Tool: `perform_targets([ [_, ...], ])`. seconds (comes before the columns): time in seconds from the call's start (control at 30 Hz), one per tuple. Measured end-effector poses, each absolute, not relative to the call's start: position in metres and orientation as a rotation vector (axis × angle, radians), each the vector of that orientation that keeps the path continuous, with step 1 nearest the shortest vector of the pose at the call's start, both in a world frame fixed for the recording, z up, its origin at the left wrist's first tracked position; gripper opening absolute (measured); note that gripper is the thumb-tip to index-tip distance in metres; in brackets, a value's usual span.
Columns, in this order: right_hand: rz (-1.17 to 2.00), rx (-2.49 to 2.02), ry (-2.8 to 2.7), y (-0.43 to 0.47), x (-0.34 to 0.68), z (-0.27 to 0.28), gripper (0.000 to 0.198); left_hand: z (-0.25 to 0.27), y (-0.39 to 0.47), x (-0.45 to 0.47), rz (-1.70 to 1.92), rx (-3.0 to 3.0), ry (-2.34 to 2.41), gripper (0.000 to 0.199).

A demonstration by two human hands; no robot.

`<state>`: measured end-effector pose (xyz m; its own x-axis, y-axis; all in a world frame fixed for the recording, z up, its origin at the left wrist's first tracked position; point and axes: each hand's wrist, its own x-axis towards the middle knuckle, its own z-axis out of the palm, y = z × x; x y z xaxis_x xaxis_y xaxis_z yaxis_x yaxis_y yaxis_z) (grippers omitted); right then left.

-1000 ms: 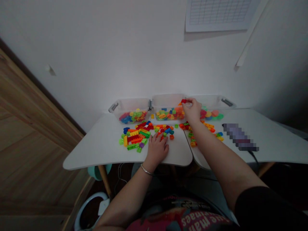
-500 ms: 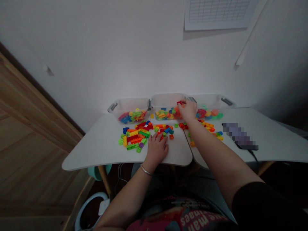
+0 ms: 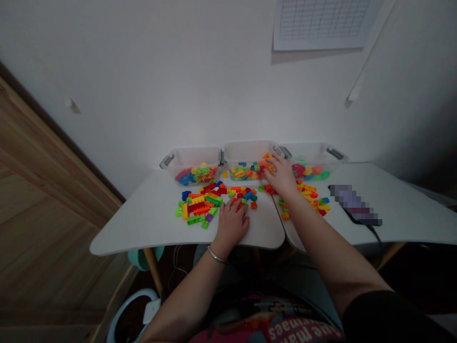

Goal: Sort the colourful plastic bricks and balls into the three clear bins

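Note:
My left hand [image 3: 233, 221] lies on the white table with its fingers spread, fingertips touching small bricks at the right of a loose pile of toy bricks [image 3: 202, 205]. My right hand [image 3: 280, 176] reaches to the front right corner of the middle clear plastic bin [image 3: 246, 150]. Its fingers are apart, with orange bricks [image 3: 265, 164] showing beside the fingertips; I see none gripped. Through the bin's front wall show mixed bricks [image 3: 240, 171]. Under my right forearm, partly hidden, lies a second group of mostly yellow and orange bricks [image 3: 307, 192].
A left bin [image 3: 194, 153] and a right bin [image 3: 310, 148], both with colourful plastic pieces, flank the middle one against the wall. A phone-like device [image 3: 357, 206], blurred out, lies on the right table with a cable [image 3: 374, 233]. Two white tabletops [image 3: 132, 214] meet at a seam.
The red brick that my right hand held over the middle bin no longer shows in its fingers. That hand has spread its fingers and dropped slightly. My left hand stays in place.

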<state>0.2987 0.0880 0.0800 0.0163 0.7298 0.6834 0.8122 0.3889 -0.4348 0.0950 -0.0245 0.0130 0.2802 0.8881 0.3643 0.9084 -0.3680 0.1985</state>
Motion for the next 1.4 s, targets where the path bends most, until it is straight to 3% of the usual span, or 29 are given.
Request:
perform_targets([
  [0.33, -0.088, -1.357, -1.954, 0.018, 0.270, 0.024, 0.034, 0.013, -0.024, 0.096, -0.672, -2.463, -1.752, 0.047],
  [0.6, -0.163, -1.617, -2.156, -0.006, 0.255, 0.018, 0.025, 0.009, -0.023, 0.095, -0.692, -2.462, -1.756, 0.049],
  [1.1, -0.093, -1.641, -2.112, -0.004, 0.257, 0.012, 0.015, 0.013, -0.024, 0.096, -0.681, -2.486, -1.788, 0.051],
  [1.23, 0.016, -1.635, -2.042, -0.003, 0.258, 0.010, 0.008, 0.012, -0.024, 0.096, -0.684, -2.484, -1.792, 0.051],
  [1.4, 0.273, -1.526, -1.812, 0.003, 0.264, 0.008, 0.013, 0.012, -0.025, 0.095, -0.687, -2.476, -1.778, 0.050],
])
